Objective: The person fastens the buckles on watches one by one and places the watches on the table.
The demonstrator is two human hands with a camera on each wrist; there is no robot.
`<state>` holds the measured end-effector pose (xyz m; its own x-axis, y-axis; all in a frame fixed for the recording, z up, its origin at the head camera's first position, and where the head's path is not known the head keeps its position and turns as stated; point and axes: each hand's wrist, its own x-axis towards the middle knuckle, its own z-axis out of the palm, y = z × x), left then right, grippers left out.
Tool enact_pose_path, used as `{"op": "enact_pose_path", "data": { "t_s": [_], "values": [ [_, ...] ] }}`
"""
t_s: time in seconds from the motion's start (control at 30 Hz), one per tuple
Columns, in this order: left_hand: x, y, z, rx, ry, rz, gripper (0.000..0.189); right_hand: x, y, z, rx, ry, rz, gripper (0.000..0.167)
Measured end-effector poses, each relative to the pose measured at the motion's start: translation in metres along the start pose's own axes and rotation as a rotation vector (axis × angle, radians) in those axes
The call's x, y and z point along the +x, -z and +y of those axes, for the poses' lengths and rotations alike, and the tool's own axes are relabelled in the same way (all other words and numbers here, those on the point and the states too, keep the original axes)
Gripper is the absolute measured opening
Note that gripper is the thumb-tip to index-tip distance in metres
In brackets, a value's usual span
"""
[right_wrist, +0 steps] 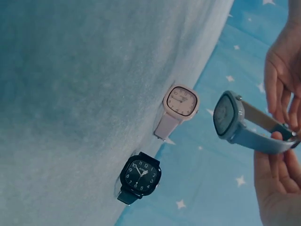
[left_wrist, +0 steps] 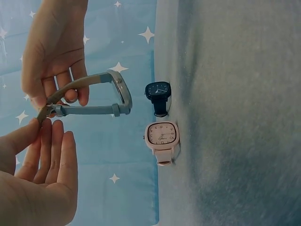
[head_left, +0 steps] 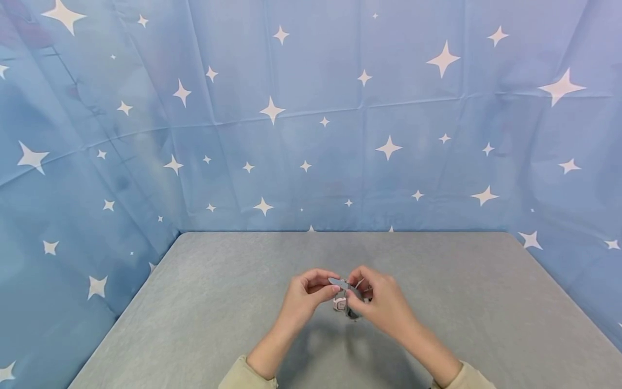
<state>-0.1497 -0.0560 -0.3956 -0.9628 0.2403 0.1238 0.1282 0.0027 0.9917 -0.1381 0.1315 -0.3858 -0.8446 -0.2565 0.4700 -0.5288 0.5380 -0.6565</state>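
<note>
A blue-grey wristwatch (right_wrist: 226,117) is held up over the table, its strap closed into a loop through the metal buckle (left_wrist: 57,110). My left hand (head_left: 302,300) pinches the strap's free end (head_left: 337,282) between thumb and fingertips. From the other side, my right hand (head_left: 384,302) grips the strap close to the buckle with thumb and fingers. Beyond the hands stand a pink watch (left_wrist: 162,135) and a black watch (left_wrist: 158,90), side by side with dials facing up at a tilt. In the head view the right hand and held watch mostly hide the black one.
The grey table (head_left: 204,302) spreads out around both hands. A blue curtain with white stars (head_left: 311,146) hangs along its back edge and left side. Light sleeves (head_left: 249,374) cover the forearms near the front.
</note>
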Motion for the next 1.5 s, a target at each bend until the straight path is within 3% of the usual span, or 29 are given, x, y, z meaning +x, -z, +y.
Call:
{"op": "enact_pose_path", "data": {
  "t_s": [0.2, 0.4, 0.83, 1.07, 1.3, 1.5],
  "values": [
    [0.000, 0.002, 0.000, -0.003, 0.002, -0.001, 0.021, -0.001, 0.000, 0.001, -0.072, 0.040, -0.006, 0.022],
    [0.000, 0.005, 0.001, -0.031, -0.010, 0.008, 0.023, -0.002, 0.003, 0.002, -0.092, 0.012, -0.028, 0.023],
    [0.002, 0.012, 0.001, -0.015, -0.012, 0.012, 0.026, -0.004, 0.006, 0.005, 0.015, -0.075, -0.058, 0.019],
    [0.003, 0.012, -0.003, -0.036, -0.033, -0.089, 0.029, -0.005, 0.007, 0.005, 0.087, -0.093, -0.056, 0.019],
    [0.004, 0.008, -0.008, 0.093, -0.024, -0.210, 0.027, -0.005, 0.008, 0.002, 0.126, -0.093, -0.085, 0.017],
    [0.005, 0.004, -0.011, 0.127, 0.005, -0.240, 0.026, -0.006, 0.007, 0.003, 0.163, -0.090, -0.099, 0.017]
  ]
}}
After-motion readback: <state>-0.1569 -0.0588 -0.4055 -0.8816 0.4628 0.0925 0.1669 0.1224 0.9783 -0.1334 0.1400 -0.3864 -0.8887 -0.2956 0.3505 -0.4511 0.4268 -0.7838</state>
